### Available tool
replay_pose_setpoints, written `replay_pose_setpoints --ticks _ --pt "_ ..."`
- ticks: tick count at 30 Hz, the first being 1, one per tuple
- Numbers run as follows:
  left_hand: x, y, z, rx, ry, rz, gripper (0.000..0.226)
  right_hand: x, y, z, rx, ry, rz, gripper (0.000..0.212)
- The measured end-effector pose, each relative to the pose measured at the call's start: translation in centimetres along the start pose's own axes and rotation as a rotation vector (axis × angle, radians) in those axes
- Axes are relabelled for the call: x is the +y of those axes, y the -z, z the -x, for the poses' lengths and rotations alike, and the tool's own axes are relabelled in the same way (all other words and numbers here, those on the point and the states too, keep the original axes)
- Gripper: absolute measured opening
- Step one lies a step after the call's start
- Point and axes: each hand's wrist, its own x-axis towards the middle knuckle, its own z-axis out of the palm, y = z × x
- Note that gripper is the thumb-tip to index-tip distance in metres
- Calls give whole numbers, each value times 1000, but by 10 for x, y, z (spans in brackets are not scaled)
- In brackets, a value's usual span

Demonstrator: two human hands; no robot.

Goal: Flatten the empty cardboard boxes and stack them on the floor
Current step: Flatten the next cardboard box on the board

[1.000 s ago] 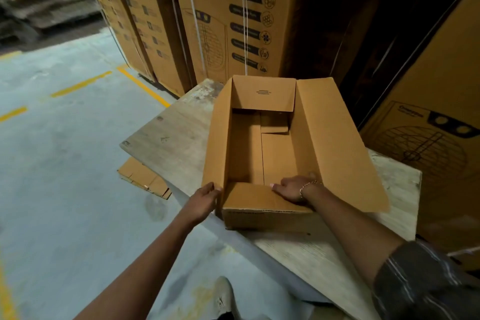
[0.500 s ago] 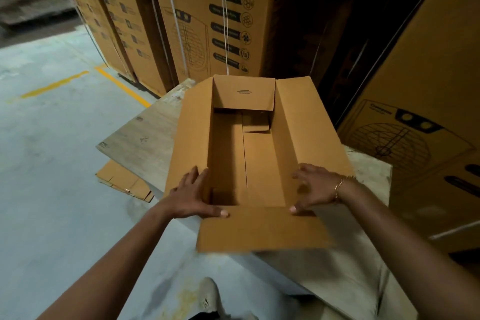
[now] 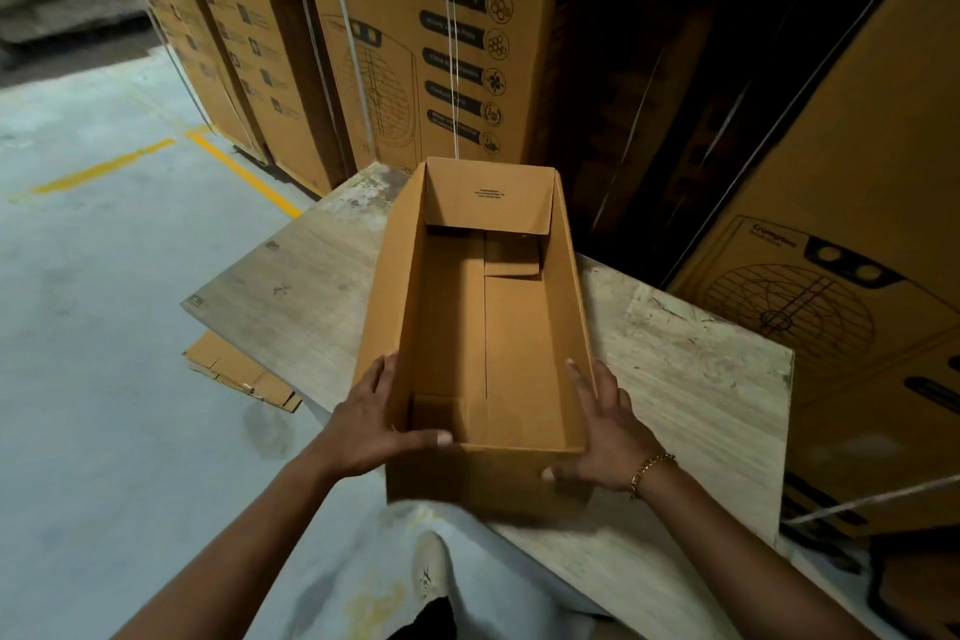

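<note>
**Two hands hold the open box at its near end**

Head camera: The empty cardboard box [image 3: 483, 327] sits on a wooden table [image 3: 691, 379], with its near end sticking out past the table edge. The left hand [image 3: 371, 424] lies flat on the left wall, fingers spread, and its thumb hooks over the near rim. The right hand [image 3: 605, 431] is pressed flat on the right wall, fingers spread along the top, thumb on the front face. So the box is squeezed between two open palms, not pinched.

Past the hands, the box is open on top and a far flap stands up. Down on the left, below the grip, a flat piece of cardboard [image 3: 241, 372] lies on the floor [image 3: 104, 327], partly under the table.

The box looks light and thin. Its walls will likely bend if pushed. Holding at the corners should work best, since the folds there are stiffer. The bottom flaps still look closed, so they probably need pushing open first.
</note>
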Motion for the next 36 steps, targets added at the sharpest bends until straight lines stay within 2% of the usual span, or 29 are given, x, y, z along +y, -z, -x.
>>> replay_pose_setpoints --ticks 2,6,10,12,14,17,19,21,24,28,30,32,34,36 --pt "0 10 -15 74 50 -25 135 -1 9 -7 18 -11 -55 139" --pt "6 26 -71 204 76 -172 108 -1 30 -55 217 -75 -42 107" --pt "23 51 -143 218 90 -237 107 -18 62 -121 306 -33 52 89" --pt "29 63 -177 228 86 -244 107 -36 77 -157 327 44 -9 82" --pt "34 74 -205 250 84 -209 106 -54 86 -195 257 36 -282 77" --pt "35 82 -235 287 80 -111 102 -68 92 -254 49 -181 -966 67" --pt "32 81 -246 299 75 -47 99 -67 89 -285 -44 -307 -1281 50" --pt "26 76 -249 300 55 -10 99 -65 84 -309 -46 -381 -1482 39" --pt "20 73 -251 328 44 8 97 -63 80 -335 49 -456 -1747 43" --pt "20 71 -254 341 53 24 95 -65 86 -347 135 -367 -1967 64" --pt "18 72 -256 311 68 57 97 -71 93 -340 244 -297 -1943 42" --pt "17 72 -257 285 55 77 100 -78 106 -334 459 -220 -1750 23" --pt "21 71 -257 277 58 65 102 -82 129 -334 679 -139 -1307 30" --pt "25 68 -256 265 89 39 105 -81 154 -348 797 -34 -813 39"
